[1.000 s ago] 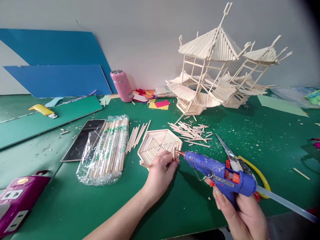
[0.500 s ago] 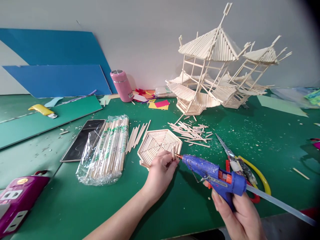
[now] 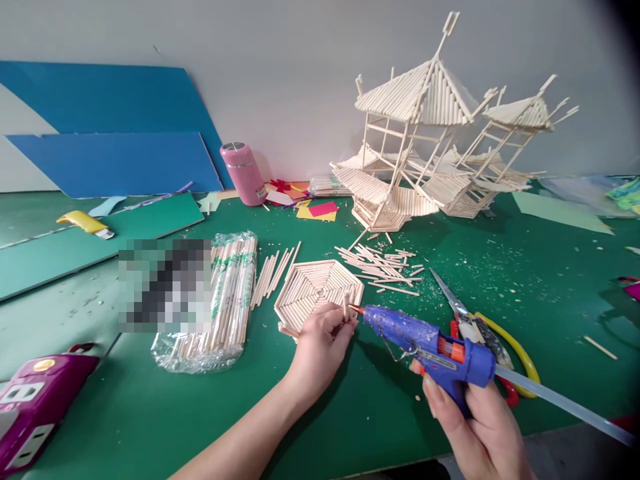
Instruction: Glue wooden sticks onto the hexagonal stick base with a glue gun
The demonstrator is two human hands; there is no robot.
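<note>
My left hand (image 3: 318, 350) is closed at the near right rim of a flat polygonal panel (image 3: 307, 288) made of wooden sticks. Its fingers pinch a short wooden stick (image 3: 346, 305) standing upright by that rim; the lower end is hidden. My right hand (image 3: 483, 427) wraps around the handle of a blue hot glue gun (image 3: 410, 331), whose copper nozzle points left at the stick, very close to it. Whether the two touch, I cannot tell. A clear glue stick (image 3: 555, 403) sticks out of the gun's back end.
Loose cut sticks (image 3: 383, 267) lie beyond the panel, and a plastic-wrapped stick bundle (image 3: 230, 293) lies left. Scissors (image 3: 453, 297) rest behind the glue gun. Stick-built pavilions (image 3: 420, 100) stand at the back right, a pink flask (image 3: 243, 175) by the wall, a purple power strip (image 3: 47, 400) front left.
The whole scene sits slightly lower in view. Both hands keep nearly the same pose, with the nozzle still beside the upright stick.
</note>
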